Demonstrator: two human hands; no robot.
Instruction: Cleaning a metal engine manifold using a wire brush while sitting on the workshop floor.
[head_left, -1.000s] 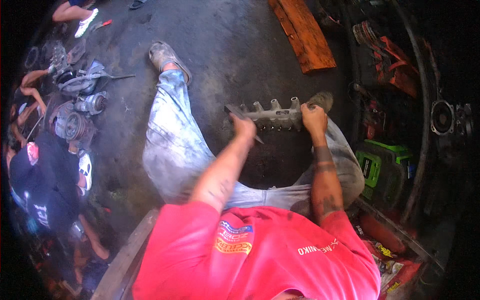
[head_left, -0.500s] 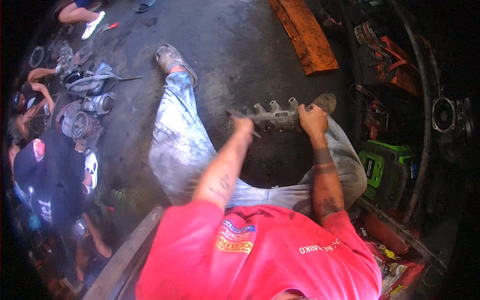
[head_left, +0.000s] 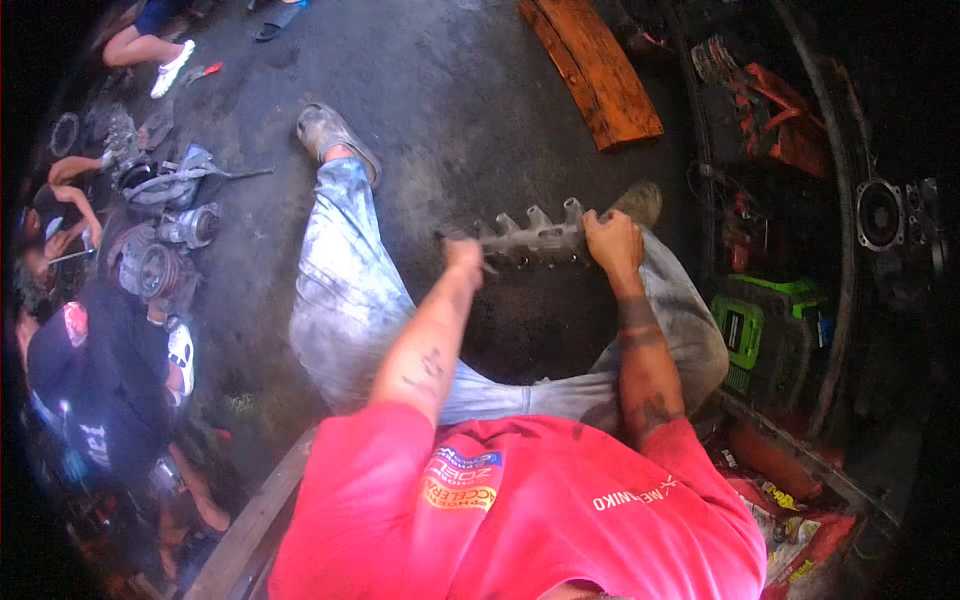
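A grey cast-metal manifold (head_left: 540, 238) with a row of stubby tubes along its far side lies level between my spread legs. My right hand (head_left: 614, 243) is closed round its right end. At the other end is my left hand (head_left: 463, 258), its fingers closed on a slim dark tool (head_left: 489, 267). The tool sticks out a little on both sides of my fist, and its kind cannot be made out. My left fist hides part of the manifold's left end, so whether the tool touches the metal is unclear.
An orange-brown wooden beam (head_left: 595, 70) lies ahead. To the right stand a green and black case (head_left: 765, 325) and a metal rail (head_left: 848, 250). Greasy machine parts (head_left: 160, 265) crowd the left floor, near a crouching person in dark clothes (head_left: 105, 370).
My left hand has moved left along the manifold with the slim tool, toward its left end. My right hand keeps its grip. The whole view has shifted slightly.
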